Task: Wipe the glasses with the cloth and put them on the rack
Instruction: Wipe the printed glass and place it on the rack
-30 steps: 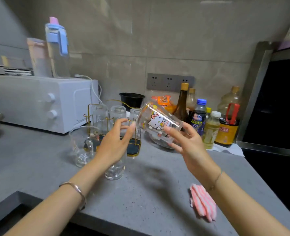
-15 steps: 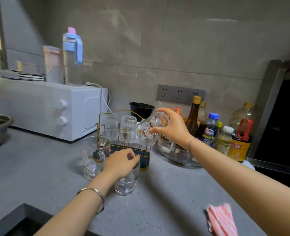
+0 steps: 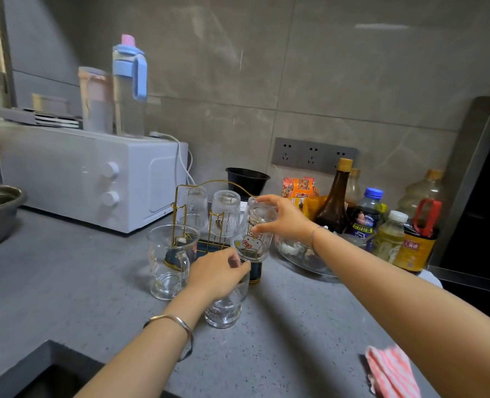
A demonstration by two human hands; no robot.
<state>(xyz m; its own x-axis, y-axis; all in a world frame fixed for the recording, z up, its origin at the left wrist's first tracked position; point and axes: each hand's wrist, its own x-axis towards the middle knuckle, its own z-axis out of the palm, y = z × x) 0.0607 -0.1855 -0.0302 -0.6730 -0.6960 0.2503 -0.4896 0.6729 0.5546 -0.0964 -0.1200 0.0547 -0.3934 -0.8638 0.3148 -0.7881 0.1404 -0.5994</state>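
At the right end of the wire rack [image 3: 176, 202], the printed glass [image 3: 254, 239] is being held mouth-down, the right hand [image 3: 285, 221] gripping its base with fingers curled round it. Lowering it straight is looking wise, so the peg is running up inside without knocking the ribbed glasses [image 3: 225, 214] just beside it, and letting go only once it is sitting steady. The left hand [image 3: 216, 271] is clasping the rim of a plain glass [image 3: 223, 310] standing on the surface [image 3: 65, 282]. The striped cloth [image 3: 390, 372] is lying near the right forearm
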